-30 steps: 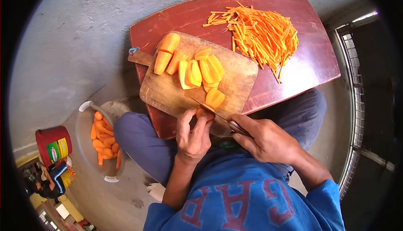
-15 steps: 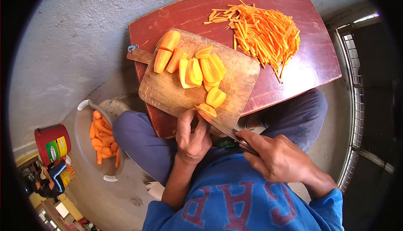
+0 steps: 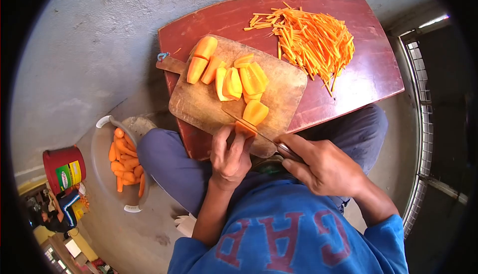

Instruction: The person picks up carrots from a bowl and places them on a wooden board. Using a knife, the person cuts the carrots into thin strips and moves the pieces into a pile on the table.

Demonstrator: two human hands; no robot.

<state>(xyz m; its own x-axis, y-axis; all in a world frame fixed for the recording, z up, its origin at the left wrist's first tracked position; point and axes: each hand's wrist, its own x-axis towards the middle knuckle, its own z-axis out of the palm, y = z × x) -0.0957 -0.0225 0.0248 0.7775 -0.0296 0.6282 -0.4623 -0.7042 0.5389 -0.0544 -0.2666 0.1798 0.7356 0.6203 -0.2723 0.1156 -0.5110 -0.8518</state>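
My right hand (image 3: pixel 326 167) grips a knife (image 3: pixel 286 150) by its handle. The blade slants up and left across a carrot piece (image 3: pixel 245 129) near the lower edge of the wooden cutting board (image 3: pixel 191 106). With bent fingers my left hand (image 3: pixel 231 158) holds that piece against the board, just beside the blade. Touching or close to the blade's far side is a carrot slab (image 3: pixel 256 112). Several thick carrot slices (image 3: pixel 255 78) and peeled carrot chunks (image 3: pixel 196 70) lie farther up the board. The blade's lower edge is partly hidden by the carrot.
The board rests on a red table (image 3: pixel 378 70) beside a heap of carrot sticks (image 3: pixel 318 45). On the floor at left stand a tub (image 3: pixel 102 174) of whole carrots (image 3: pixel 125 162) and a red bucket (image 3: pixel 49 169). Another person (image 3: pixel 65 212) is at lower left.
The knife has moved from the near side of the carrot piece to lie across it, its tip now farther up the board. My left fingers remain at the piece.
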